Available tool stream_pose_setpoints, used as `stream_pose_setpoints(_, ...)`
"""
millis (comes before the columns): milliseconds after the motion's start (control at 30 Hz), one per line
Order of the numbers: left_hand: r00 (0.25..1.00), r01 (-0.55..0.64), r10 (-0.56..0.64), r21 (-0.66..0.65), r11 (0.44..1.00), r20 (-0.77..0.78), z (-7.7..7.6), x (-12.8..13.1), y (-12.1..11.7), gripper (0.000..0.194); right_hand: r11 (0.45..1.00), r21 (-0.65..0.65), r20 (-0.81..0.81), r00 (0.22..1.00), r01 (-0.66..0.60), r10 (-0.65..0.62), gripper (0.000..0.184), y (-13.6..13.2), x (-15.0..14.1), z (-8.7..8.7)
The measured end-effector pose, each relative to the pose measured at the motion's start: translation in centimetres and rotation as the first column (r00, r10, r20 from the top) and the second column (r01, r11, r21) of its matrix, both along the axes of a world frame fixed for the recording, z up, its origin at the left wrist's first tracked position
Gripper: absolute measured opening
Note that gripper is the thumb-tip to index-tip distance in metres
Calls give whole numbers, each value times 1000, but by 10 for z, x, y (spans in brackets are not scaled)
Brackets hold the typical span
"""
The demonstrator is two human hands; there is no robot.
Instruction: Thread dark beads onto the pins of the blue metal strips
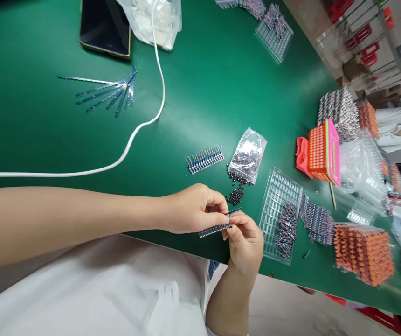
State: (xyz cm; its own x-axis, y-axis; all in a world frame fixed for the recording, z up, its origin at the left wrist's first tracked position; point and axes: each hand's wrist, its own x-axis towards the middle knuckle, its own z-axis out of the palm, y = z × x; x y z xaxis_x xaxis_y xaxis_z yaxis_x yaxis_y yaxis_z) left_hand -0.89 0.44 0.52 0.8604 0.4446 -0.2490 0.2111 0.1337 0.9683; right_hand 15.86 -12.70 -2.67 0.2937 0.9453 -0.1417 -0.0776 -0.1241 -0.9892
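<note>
My left hand is closed on a narrow dark blue strip with a row of small pale pieces along it. Close against it, my right hand pinches at the strip's right end, where a tiny dark bead shows by the fingertips. Just beyond the hands lies a loose pile of small dark beads, spilling from a clear plastic bag. Another blue strip with thin wire pins lies on the green table to the left of the bag.
A clear compartment tray holds many small pinkish-grey parts. Orange stacked pieces and an orange basket stand at right. A white cable crosses the table near flat blue strips and a phone. A person is at far right.
</note>
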Motion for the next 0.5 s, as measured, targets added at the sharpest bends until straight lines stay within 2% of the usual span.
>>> stream_pose_setpoints(500, 999, 23, -23, -4, 1000, -23, 0, 2, -1, 19, 996, -68, -92, 995, -52, 46, 9, 0, 3, -1)
